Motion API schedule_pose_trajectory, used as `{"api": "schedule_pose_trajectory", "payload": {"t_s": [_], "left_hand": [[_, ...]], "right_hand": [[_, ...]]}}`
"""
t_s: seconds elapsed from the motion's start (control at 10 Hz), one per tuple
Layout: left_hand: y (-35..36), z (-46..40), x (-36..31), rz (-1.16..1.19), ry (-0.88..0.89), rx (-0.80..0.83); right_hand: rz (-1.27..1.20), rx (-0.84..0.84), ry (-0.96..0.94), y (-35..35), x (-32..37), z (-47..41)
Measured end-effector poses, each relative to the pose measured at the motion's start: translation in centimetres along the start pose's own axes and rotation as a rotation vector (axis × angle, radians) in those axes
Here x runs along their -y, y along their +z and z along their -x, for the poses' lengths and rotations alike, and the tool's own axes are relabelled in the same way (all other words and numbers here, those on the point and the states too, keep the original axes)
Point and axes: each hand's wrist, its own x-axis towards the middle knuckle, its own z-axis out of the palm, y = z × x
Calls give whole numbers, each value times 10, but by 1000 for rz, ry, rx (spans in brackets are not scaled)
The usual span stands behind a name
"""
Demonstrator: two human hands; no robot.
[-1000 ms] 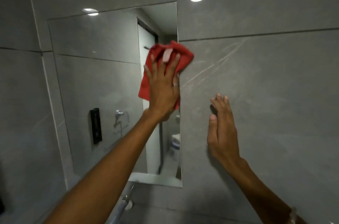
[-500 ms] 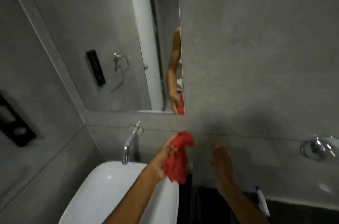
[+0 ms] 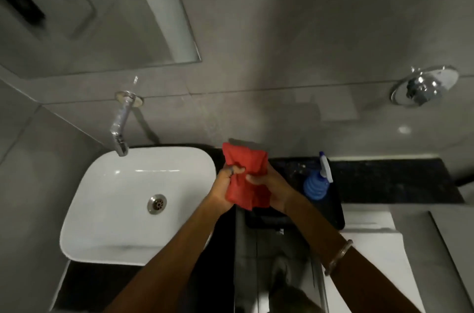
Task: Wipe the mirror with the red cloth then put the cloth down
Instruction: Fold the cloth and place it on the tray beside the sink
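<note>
The red cloth (image 3: 246, 174) is bunched between both hands, held in the air just right of the sink and above the dark counter. My left hand (image 3: 225, 184) grips its left side with thumb and fingers pinched into the fabric. My right hand (image 3: 272, 185) grips its right side. The mirror (image 3: 97, 10) hangs on the grey wall at the upper left, well above the hands, and only its lower part shows.
A white sink (image 3: 102, 197) with a chrome wall tap (image 3: 121, 123) sits at the left. A blue spray bottle (image 3: 318, 182) stands on the black counter (image 3: 397, 179) right of my hands. A chrome wall valve (image 3: 423, 87) is at the upper right.
The cloth came off the mirror and down to counter height. My right hand has joined my left on it. The view has tilted down from the mirror to the sink.
</note>
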Motion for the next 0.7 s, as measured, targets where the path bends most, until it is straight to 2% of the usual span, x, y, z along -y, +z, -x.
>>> {"api": "schedule_pose_trajectory", "payload": {"t_s": [0.1,0.2,0.3,0.4,0.5,0.6,0.7], "left_hand": [[5,-34,31,-128,-52,-48],[14,-70,46,-208,-33,-69],[21,-114,61,-212,-90,-67],[19,-133,77,-359,-111,-73],[16,-115,78,-627,84,-74],[11,-75,63,-869,510,-152],[-1,-33,7,-1073,987,-453]], "right_hand": [[129,-156,59,-40,-37,-18],[239,-210,50,-68,-60,-37],[415,-220,30,-93,-70,-62],[680,-282,138,-114,-81,-81],[931,-319,161,-114,-83,-76],[1294,-355,-121,-82,-61,-61],[1286,-515,-559,-21,-5,-49]]}}
